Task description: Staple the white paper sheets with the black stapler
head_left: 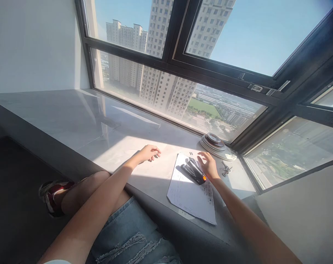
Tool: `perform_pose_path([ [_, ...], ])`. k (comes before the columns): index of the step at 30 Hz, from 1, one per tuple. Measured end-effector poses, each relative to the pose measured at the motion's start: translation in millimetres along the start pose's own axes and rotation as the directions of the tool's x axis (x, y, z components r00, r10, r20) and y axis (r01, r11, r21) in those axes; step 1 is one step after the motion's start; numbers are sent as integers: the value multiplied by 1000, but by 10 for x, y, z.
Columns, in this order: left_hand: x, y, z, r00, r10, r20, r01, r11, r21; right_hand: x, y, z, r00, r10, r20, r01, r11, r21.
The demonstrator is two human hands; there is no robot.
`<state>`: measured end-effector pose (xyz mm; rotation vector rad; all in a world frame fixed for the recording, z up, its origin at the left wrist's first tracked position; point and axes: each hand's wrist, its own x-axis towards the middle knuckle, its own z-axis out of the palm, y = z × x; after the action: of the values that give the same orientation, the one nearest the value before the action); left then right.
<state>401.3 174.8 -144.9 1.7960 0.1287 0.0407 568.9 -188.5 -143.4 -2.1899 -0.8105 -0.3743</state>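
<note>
My left hand [149, 153] rests over the sunlit sill, its fingers loosely curled and a little apart, and I see nothing held in it. To the right, my right hand [209, 165] is beside a black stapler [193, 171] with an orange spot at one end. Its fingers are bent and apart, with no object visible in them. The stapler lies on a stack of written paper sheets [190, 200]. Just beyond the sheets are small dark staple strips [191, 153], close to my right fingertips.
A pile of plates [214, 142] stands in the window corner. Metal keys [226, 169] lie right of my right hand. The pale window sill [59, 113] runs left along the dark-framed window [166, 66]. My knee [100, 178] is against the sill's front edge.
</note>
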Motion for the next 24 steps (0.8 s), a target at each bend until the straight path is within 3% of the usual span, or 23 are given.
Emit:
perform_pose_path([
  [3, -1, -14, -13, 1000, -8, 30, 8, 1000, -9, 26, 166, 253, 969, -97, 227, 126, 985, -118],
  [7, -7, 2, 1, 1000, -8, 20, 8, 999, -39, 51, 288, 473, 907, -22, 420, 127, 966, -223],
  [12, 19, 58, 10, 998, -10, -67, 8, 1000, -28, 228, 119, 719, 866, -96, 490, 214, 958, -191],
  [15, 23, 119, -47, 972, 23, -234, -14, 999, 41, 389, -150, 1022, 837, -178, 517, 292, 945, -146],
  [17, -5, 168, -115, 910, 90, -404, -40, 991, 131, 509, -374, 1278, 821, -211, 531, 325, 937, -130],
  [20, -89, 237, -236, 746, 209, -632, -31, 959, 281, 692, -738, 1681, 794, -225, 565, 352, 928, -125],
  [22, -146, 272, -309, 645, 246, -724, 8, 945, 327, 799, -980, 1925, 777, -239, 582, 370, 922, -116],
  [24, -184, 295, -363, 585, 248, -772, 31, 945, 327, 885, -1201, 2132, 763, -248, 597, 383, 917, -108],
])
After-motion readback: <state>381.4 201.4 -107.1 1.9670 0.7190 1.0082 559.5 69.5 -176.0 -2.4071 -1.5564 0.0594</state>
